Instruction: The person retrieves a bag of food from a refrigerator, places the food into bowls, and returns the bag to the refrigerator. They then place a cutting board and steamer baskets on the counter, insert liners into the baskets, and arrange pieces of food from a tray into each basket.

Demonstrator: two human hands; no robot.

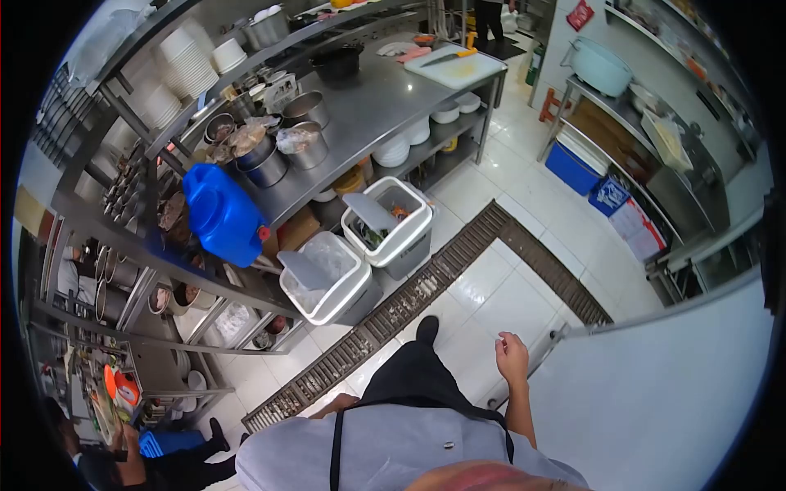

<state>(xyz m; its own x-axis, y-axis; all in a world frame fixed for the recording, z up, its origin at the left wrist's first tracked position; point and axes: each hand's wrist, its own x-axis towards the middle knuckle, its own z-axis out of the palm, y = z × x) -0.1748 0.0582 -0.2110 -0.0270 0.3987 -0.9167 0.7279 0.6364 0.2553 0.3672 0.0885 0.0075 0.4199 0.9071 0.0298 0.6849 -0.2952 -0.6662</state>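
Observation:
My right hand (512,357) hangs beside my body over the white tiled floor, near a white door or panel edge. Its fingers are loosely bent and slightly apart, and I see nothing in them. My left hand (338,404) is low at my other side, next to my dark trousers. Only part of it shows past my grey shirt (393,446), so its fingers are hard to make out. Ahead of my left side stand two lidded bins: one bin (360,278) with a clear liner, the other bin (422,225) with food scraps inside.
A brown floor grate (368,340) crosses the tiles. A steel counter (377,106) carries pots and a cutting board (454,69) with a knife. A blue jerrycan (217,213) is on the left rack. Another person (123,458) works at lower left. Blue coolers (573,168) sit at right.

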